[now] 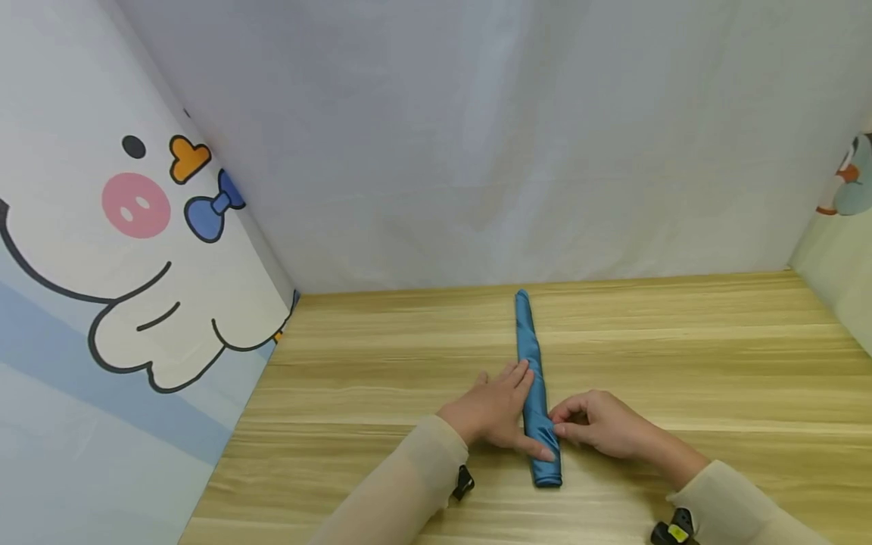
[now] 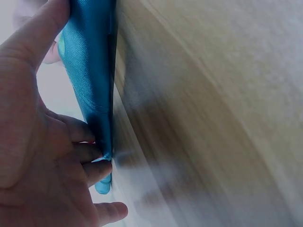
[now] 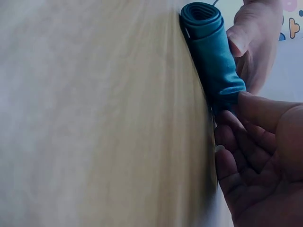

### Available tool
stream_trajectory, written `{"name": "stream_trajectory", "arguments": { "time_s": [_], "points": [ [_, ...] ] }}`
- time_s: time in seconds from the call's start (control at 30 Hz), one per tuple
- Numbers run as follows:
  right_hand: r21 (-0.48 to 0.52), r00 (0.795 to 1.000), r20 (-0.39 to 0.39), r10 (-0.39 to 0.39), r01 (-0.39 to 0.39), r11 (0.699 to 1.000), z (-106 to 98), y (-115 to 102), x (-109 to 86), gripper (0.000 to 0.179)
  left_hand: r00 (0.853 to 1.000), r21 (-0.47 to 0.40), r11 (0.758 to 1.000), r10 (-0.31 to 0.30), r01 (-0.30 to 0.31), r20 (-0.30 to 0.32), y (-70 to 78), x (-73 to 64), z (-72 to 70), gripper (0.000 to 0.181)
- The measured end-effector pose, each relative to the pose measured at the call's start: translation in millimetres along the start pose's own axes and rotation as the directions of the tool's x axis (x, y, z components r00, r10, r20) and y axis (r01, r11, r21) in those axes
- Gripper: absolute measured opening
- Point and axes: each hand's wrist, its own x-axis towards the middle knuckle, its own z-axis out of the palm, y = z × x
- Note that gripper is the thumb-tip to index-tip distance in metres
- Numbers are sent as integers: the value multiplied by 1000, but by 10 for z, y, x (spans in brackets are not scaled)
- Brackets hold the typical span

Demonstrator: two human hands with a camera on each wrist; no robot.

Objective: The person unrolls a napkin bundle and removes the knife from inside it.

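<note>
A blue cloth with a satin sheen, rolled into a long tube [image 1: 528, 337], lies on the wooden table, pointing away from me. The right wrist view shows its near end [image 3: 201, 13] as a tight spiral of layers. My left hand [image 1: 496, 412] rests on the roll from the left, fingers extended along its side and thumb across its near part. On the other side, my right hand [image 1: 606, 425] pinches a fold of the cloth between thumb and fingertips, raising small creases there. In the left wrist view the left palm [image 2: 42, 156] sits beside the roll.
The wood-grain table [image 1: 381, 341] reaches back to a plain pale curtain [image 1: 477, 151]. A white panel [image 1: 61, 98] with a cartoon bird print stands at the left, and another printed panel [image 1: 845, 272] borders the right. Dark wrist devices [image 1: 463, 482] hang under both sleeves.
</note>
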Motion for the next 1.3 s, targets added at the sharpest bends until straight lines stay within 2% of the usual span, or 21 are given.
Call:
{"name": "stream_trajectory", "arguments": {
  "time_s": [0.2,0.4,0.63,0.77,0.97,1.3],
  "points": [
    [-39,1000,8,-5,5,999,10,12,5,12,1000,4,1000,-6,6,4,1,5,13,128],
    [-1,999,36,3,-3,1000,-13,-2,0,17,1000,10,1000,-14,14,15,-10,15,21,129],
    [109,997,80,3,-12,994,-44,-9,-16,22,1000,2,1000,-6,6,20,-21,22,31,129],
    [89,998,66,-1,-5,996,-37,-18,-38,21,1000,3,1000,-11,11,25,-22,23,36,129],
    [44,999,33,-8,6,999,-44,5,-144,18,1000,4,1000,-20,20,24,-25,25,37,130],
    [125,999,43,-17,11,992,-73,70,-323,16,1000,16,1000,-23,23,16,-20,27,47,130]
  ]
}}
